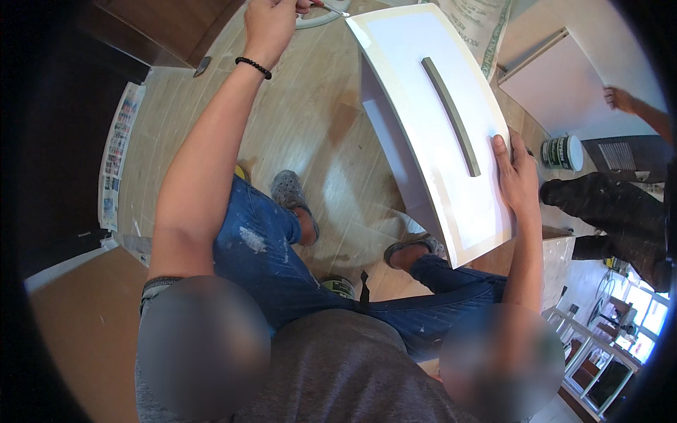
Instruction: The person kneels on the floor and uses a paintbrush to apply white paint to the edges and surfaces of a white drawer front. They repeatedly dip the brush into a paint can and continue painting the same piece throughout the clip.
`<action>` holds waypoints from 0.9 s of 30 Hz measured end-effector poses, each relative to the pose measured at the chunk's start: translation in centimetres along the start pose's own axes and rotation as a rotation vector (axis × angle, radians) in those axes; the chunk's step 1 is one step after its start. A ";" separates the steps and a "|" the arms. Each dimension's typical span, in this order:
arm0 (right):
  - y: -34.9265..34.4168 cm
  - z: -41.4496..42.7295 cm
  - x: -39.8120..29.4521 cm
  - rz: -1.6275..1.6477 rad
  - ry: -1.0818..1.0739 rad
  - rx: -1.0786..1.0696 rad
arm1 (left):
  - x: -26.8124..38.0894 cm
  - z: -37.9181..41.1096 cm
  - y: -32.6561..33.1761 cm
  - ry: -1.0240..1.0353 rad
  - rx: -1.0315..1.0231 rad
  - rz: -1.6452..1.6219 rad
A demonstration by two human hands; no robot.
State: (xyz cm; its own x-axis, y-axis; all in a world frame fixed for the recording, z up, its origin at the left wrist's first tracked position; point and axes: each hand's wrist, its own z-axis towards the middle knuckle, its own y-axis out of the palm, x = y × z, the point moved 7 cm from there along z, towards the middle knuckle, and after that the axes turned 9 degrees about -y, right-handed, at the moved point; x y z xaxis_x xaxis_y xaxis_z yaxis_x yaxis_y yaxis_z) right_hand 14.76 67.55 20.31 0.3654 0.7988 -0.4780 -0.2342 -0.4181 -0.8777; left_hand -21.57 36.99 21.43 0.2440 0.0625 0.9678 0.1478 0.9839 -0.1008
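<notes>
My left hand (271, 29), with a black beaded bracelet at the wrist, is closed around a thin red-handled brush (332, 8). The brush's white-coated tip meets the far left corner of a white drawer front (407, 106). Beige masking tape (439, 211) borders this slightly glossy face, and a long olive-grey bar handle (449, 116) runs along its middle. The drawer box (389, 143) extends below the front, tilted above the floor. My right hand (518, 174) grips the right edge of the front, thumb on the face and fingers mostly hidden behind it.
A printed sack (476, 31) lies beyond the drawer. To the right are a paint bucket (563, 152), a pale panel (555, 84) and another person's hand (620, 99) and dark trousers (608, 211). A container (338, 287) sits between my legs. A scraper (201, 66) lies by the brown cabinet (164, 26).
</notes>
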 end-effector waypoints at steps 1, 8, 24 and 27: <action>0.0 0.0 -0.2 0.005 0.000 -0.001 | 0.0 -0.1 0.2 -0.023 -0.041 -0.043; -0.1 -0.4 0.9 0.081 0.039 0.019 | -0.7 -2.5 1.5 -0.354 -0.296 -0.080; -0.4 -0.2 0.0 0.027 -0.006 0.014 | 0.3 -5.2 -0.3 -0.446 -0.409 -0.311; -0.3 -0.1 0.3 0.042 0.001 0.029 | 0.2 -5.4 -0.4 -0.419 -0.431 -0.302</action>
State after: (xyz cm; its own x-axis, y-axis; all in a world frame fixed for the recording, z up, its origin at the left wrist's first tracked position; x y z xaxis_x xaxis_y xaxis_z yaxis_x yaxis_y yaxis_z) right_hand 15.05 67.84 20.43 0.3553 0.7806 -0.5141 -0.2754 -0.4382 -0.8556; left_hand -16.43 35.73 20.41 -0.2480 -0.0594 0.9669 0.5415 0.8191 0.1893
